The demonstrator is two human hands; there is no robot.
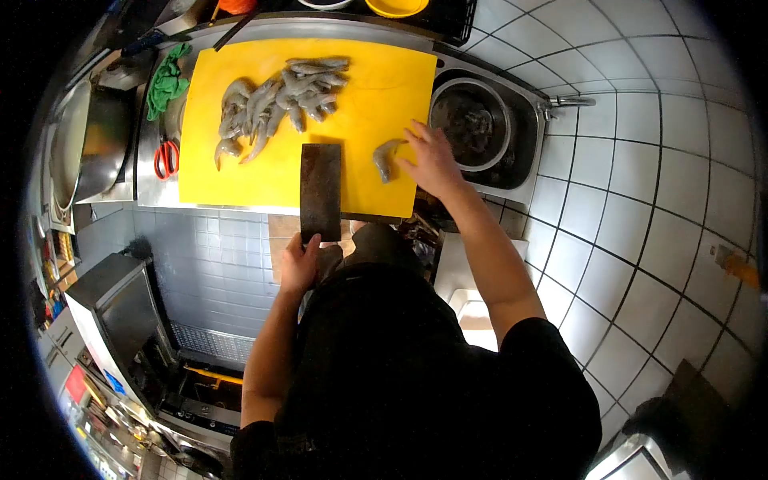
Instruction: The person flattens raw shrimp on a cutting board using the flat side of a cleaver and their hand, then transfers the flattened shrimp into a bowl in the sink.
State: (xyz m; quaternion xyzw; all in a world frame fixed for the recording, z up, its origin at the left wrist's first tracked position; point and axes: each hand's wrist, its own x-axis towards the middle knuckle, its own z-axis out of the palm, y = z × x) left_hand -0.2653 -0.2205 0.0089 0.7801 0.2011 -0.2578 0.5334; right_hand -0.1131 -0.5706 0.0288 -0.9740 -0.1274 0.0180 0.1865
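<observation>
Your black shirt (416, 360) lies nearest the camera, its short sleeves leaving both forearms bare. The fingers of your left hand (299, 262) are closed around the near end of a cleaver (320, 188); its broad, dark blade points away from you across the near edge of the yellow board (384, 88). Your right hand (429, 162) reaches in over the board's right edge, fingers spread and thumb apart, next to the thin end of a single shrimp (384, 162); you cannot tell whether they touch it. That shrimp lies curved near the right edge, toward the near right corner. A heap of grey shrimp (280, 100) sits left of the middle, closer to the far edge. Past the right edge, a round metal bowl (507, 132) with dark contents stands in the sink (528, 142). Past the left edge are red-handled scissors (166, 160) and a green cloth (168, 82).
</observation>
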